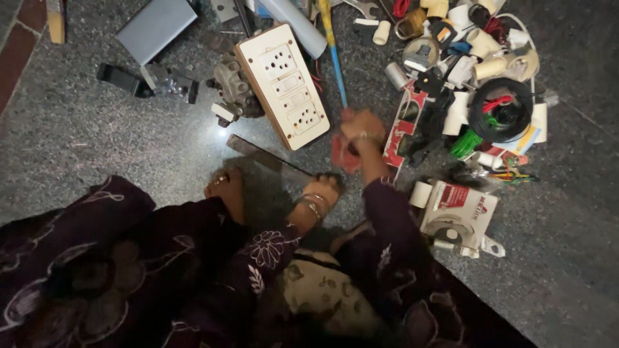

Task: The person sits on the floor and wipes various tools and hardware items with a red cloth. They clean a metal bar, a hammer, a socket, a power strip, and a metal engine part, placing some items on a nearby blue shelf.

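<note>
Granite floor [97, 148] carries a grey flat box [156, 26] at far left, then a white switchboard [282, 85]. Left hand [322, 190] rests low, its grip impossible to tell. Right hand [361, 129] is closed around a red-handled screwdriver [335, 58], just beside the board. Clutter of wire coils [500, 113] crowds the right.
</note>
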